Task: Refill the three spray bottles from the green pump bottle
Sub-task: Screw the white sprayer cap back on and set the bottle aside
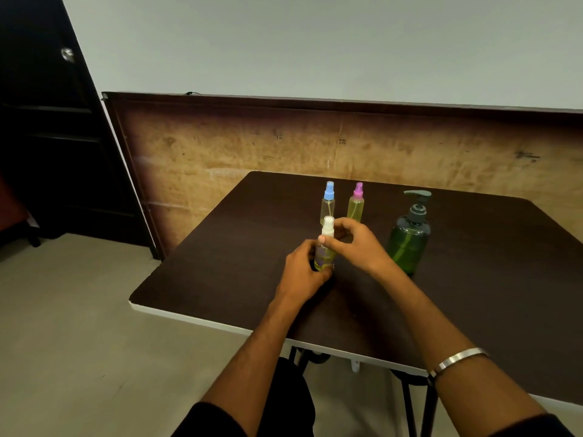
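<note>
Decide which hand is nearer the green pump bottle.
Right. The right hand sits just left of the green pump bottle; the left hand is farther left, holding the white-capped spray bottle.

pump bottle [409,244] right of spray bottles [342,203] — on table [473,310]

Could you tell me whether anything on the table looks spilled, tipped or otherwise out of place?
Nothing stands out. The blue-capped spray bottle, pink-capped spray bottle and green pump bottle stand upright on the dark brown table; both hands hold the white-capped spray bottle upright. No spill shows.

left hand [303,269] hides white-capped bottle's [325,247] base.
</note>
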